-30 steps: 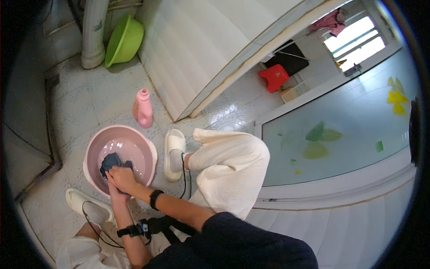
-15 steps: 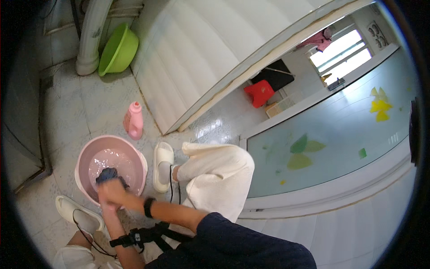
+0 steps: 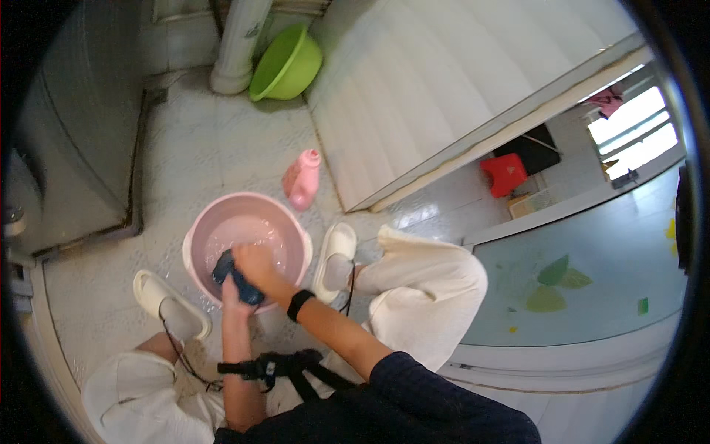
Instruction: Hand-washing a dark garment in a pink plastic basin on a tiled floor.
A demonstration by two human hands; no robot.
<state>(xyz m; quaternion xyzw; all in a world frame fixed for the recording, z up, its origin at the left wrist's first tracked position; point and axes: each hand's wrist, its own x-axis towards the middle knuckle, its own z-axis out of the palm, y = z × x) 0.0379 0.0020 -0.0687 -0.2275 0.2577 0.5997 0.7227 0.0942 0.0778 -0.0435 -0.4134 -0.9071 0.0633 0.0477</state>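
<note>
A dark blue wet cloth (image 3: 250, 293) is bunched up over the near part of a pink plastic basin (image 3: 194, 255) that stands on the floor and holds some sudsy water. My left hand (image 3: 233, 294) is closed around the cloth from the near side. On the cloth's far side my right hand (image 3: 254, 262) also grips it, fingers curled, with a black band on the wrist. The cloth hides part of both hands' fingers. Just beyond the basin's right side stands a pink bottle (image 3: 302, 181) with its neck uncapped.
My slippered feet flank the basin, one slipper (image 3: 151, 288) left and one (image 3: 341, 240) right. A green basin (image 3: 288, 65) leans by a white pipe (image 3: 240, 52). A grey appliance (image 3: 89, 133) stands left. Through the doorway at right shows a red stool (image 3: 504, 175).
The view has swung left, so everything sits farther right. My hands have drawn apart slightly on the cloth, and more of it shows between and below them.
</note>
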